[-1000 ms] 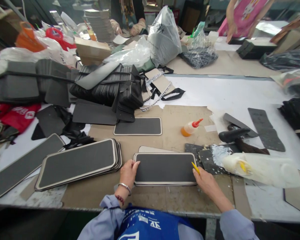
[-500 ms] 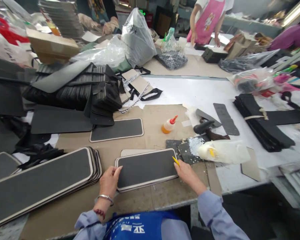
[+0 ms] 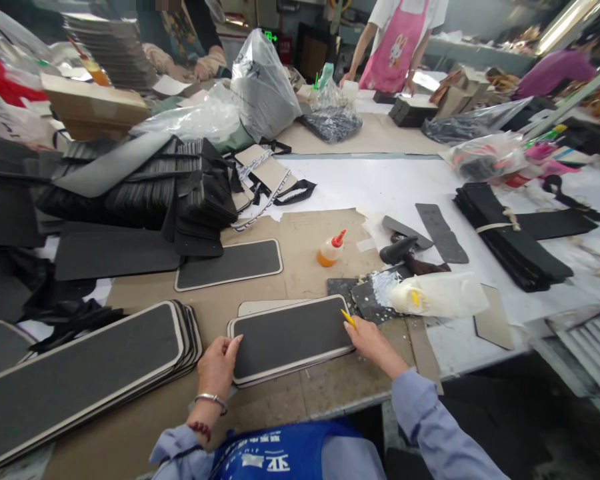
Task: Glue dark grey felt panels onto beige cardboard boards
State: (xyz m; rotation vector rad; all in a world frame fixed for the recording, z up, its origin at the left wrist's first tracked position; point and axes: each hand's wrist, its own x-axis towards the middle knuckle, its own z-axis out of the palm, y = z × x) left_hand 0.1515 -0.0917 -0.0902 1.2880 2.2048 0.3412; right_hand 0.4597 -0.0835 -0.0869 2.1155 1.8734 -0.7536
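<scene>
1. Far left of your left hand (image 3: 216, 373): fanned pile of panels (image 3: 95, 353), dark faces up, pale borders, lying on the worktop (image 3: 457, 357).
2. Beyond that pile: thick black stacks of sheets (image 3: 145, 190), with a single bordered piece (image 3: 230, 265) partly under their near right edge.
3. Left hand: nearly closed, thumb over the left edge of the dark panel (image 3: 290, 337). Fingers below partly hidden; cannot tell how firmly you grip.
4. Dark panel: directly between your hands, uppermost on a low stack; a pale board (image 3: 265, 305) peeks out along its far side.
5. Beyond the panel, toward your right: squeeze bottle (image 3: 329, 250), upright, orange contents, red nozzle.
6. Right hand (image 3: 373, 337): closed in a pinch on a yellow tool (image 3: 349, 318), its tip over the panel's right end.
7. Just beyond your right hand: dark scraps smeared with white paste (image 3: 383, 287), then a translucent white bag (image 3: 447, 295).
8. Well right of both hands: tied black strips (image 3: 510, 240).
</scene>
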